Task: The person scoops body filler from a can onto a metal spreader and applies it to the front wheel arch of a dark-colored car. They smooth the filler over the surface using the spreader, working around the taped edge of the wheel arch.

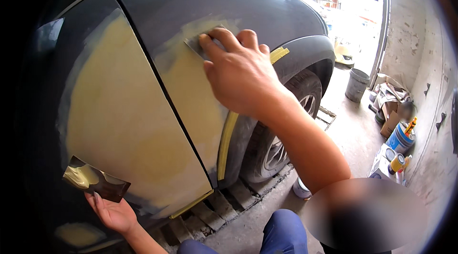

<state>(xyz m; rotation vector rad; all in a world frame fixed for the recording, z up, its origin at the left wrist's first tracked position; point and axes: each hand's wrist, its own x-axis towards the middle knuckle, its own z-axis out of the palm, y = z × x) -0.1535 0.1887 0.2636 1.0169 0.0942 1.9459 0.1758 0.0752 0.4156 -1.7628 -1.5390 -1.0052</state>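
My right hand [241,70] grips a thin, flat putty spreader [194,47], its blade pressed against the upper part of a yellow filler patch [191,99] on the dark car's rear quarter panel. Low on the left, my left hand [116,215] pinches the lower edge of a dark, flat mixing plate [112,188]. A glossy lump of yellow body filler [78,176] lies on that plate. Beside the panel gap, the car door [86,20] carries a broad, pale sanded filler area [124,111]. Yellow masking tape [226,146] runs along the wheel arch.
Below the arch is the wheel [276,154], close under my right forearm. A can [300,188] stands on the floor by my knee [285,230]. Further right are a grey bucket [357,85], cardboard, a blue drum [400,139] and several small cans along the wall [429,125].
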